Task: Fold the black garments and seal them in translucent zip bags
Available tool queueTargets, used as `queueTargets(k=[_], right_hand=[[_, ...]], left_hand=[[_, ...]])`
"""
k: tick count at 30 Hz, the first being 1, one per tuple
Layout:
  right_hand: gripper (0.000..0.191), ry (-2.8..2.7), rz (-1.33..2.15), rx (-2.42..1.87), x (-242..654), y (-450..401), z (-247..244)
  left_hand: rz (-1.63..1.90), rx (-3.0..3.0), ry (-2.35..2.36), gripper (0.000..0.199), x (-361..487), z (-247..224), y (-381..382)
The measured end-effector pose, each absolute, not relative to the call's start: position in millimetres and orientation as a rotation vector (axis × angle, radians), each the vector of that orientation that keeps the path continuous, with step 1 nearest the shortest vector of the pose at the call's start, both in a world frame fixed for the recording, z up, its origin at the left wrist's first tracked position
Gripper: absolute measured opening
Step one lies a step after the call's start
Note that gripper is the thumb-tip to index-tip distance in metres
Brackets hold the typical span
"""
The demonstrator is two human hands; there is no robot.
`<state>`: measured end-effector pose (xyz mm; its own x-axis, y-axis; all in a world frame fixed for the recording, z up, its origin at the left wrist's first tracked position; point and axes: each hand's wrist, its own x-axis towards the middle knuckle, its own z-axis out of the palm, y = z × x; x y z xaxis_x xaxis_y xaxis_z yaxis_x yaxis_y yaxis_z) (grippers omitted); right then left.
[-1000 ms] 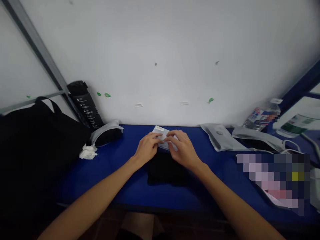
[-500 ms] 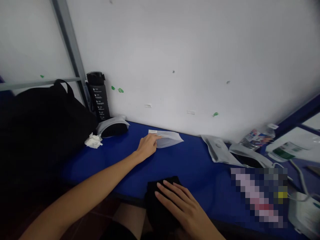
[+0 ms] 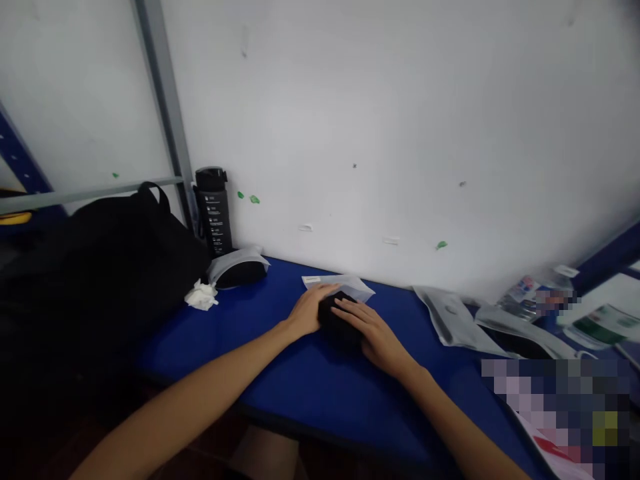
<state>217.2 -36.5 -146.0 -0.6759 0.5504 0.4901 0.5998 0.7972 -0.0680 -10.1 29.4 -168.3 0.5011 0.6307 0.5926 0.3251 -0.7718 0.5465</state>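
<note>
A folded black cloth bundle (image 3: 340, 320) is at the mouth of a translucent white pouch (image 3: 354, 285) on the blue table. My right hand (image 3: 374, 333) is wrapped over the bundle's right side, fingers on its top. On the left, my left hand (image 3: 309, 312) is beside the bundle, its fingers at the pouch's opening; the fingertips are partly hidden behind the black cloth, and whether they pinch the pouch's edge is hard to make out.
A black bag (image 3: 125, 267), crumpled tissue (image 3: 202, 295), black bottle (image 3: 214, 217) and filled pouch (image 3: 243, 270) stand left. More pouches (image 3: 447, 320), a clear bottle (image 3: 537, 293) and a green-labelled container (image 3: 603, 325) lie right. A white wall (image 3: 340, 113) rises behind the blue table (image 3: 300, 387).
My right hand has carried the black bundle from the table's front edge up to the pouch. My left hand has stayed at the pouch. The camera view has shifted slightly.
</note>
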Motion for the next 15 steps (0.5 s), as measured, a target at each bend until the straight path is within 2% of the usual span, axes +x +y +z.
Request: queueTargets(k=[3, 7, 12, 15], right_hand=[[0.101, -2.478, -0.085, -0.929, 228.3, -33.2, -155.4], [0.089, -2.434, -0.225, -1.228, 214.3, -37.2, -147.7], [0.063, -2.349, -0.323, -1.805, 169.7, -19.9, -130.5], [0.051, -2.286, -0.317, -1.911, 148.3, 2.8, -129.2]], left_hand=[[1.028, 2.502, 0.896, 0.078, -4.9, -161.1, 22.9], [0.974, 2.550, 0.987, 0.091, -0.1, -152.7, 12.4], [1.057, 2.610, 0.933, 0.085, 2.3, -150.4, 12.4], [1.103, 2.610, 0.889, 0.086, 0.5, -153.2, 18.7]])
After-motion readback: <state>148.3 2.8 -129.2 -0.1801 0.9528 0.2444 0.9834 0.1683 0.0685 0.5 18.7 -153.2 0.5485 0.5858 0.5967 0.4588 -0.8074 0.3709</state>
